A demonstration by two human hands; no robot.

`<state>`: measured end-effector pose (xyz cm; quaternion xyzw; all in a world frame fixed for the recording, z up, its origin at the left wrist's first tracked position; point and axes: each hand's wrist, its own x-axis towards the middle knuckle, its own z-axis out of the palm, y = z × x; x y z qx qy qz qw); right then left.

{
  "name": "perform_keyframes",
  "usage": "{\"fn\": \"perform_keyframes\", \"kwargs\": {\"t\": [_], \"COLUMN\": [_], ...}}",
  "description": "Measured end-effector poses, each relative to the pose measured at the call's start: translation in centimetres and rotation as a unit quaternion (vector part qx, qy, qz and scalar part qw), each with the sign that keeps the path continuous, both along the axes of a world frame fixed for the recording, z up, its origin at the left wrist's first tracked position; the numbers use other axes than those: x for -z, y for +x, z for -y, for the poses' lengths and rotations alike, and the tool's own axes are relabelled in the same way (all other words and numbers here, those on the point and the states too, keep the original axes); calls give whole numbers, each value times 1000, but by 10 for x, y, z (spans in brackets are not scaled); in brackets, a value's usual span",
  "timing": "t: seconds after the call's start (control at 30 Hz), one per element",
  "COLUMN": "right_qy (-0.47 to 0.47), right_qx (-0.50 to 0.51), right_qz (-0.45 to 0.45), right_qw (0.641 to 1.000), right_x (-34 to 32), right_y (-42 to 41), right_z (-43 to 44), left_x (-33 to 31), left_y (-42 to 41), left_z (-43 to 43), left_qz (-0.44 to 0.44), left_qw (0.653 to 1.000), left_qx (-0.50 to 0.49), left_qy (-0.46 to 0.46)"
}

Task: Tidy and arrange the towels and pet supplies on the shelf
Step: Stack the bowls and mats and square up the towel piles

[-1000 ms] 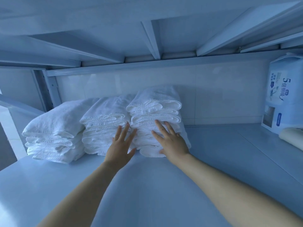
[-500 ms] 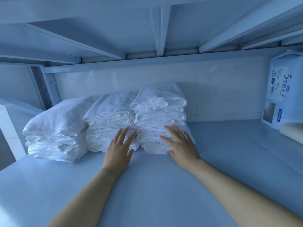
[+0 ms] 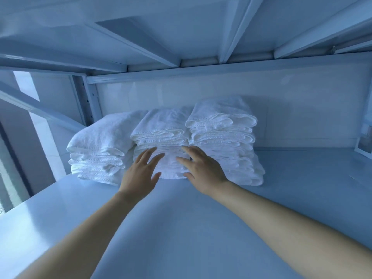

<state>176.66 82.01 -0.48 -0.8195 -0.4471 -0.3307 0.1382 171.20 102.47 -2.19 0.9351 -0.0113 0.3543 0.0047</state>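
Three stacks of folded white towels stand side by side at the back of the shelf [image 3: 181, 228]: a left stack [image 3: 98, 146], a middle stack [image 3: 161, 129] and a taller right stack [image 3: 223, 125]. My left hand [image 3: 138, 174] is spread flat against the front of the middle stack, at its left part. My right hand [image 3: 203, 170] is spread in front of the seam between the middle and right stacks, fingers resting on the middle stack's front. Neither hand grips a towel.
A pale package of pet supplies [image 3: 365, 137] shows only as a sliver at the right edge. The metal shelf above [image 3: 181, 33] hangs low over the towels. An upright post [image 3: 88, 101] and a slanted brace [image 3: 40, 111] stand to the left. The shelf's left edge drops off.
Both hands have shifted left, from the right stack and the seam onto the middle stack. The view has swung left, so the package has nearly left the frame.
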Motion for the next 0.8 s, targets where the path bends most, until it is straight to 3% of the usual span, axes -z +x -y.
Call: {"fn": "perform_keyframes", "kwargs": {"t": [0.2,0.37,0.6,0.8], "right_qy": [-63,-114,-138,-156], "right_qx": [-38,0,57,32], "right_qz": [-35,-26,-30,-43], "right_qw": [997,993,988,986], "right_x": [1,10,15,7], "right_y": [-10,-5,8,10], "right_z": [-73,-110,-115,-103], "left_x": [-1,2,17,23], "left_y": [-41,-48,-19,4], "left_z": [-77,-106,-112,-111], "left_qz": [5,-16,4,43], "left_qw": [998,992,993,991], "left_qx": [-64,-94,-101,-107], "left_qy": [27,82,61,75]}}
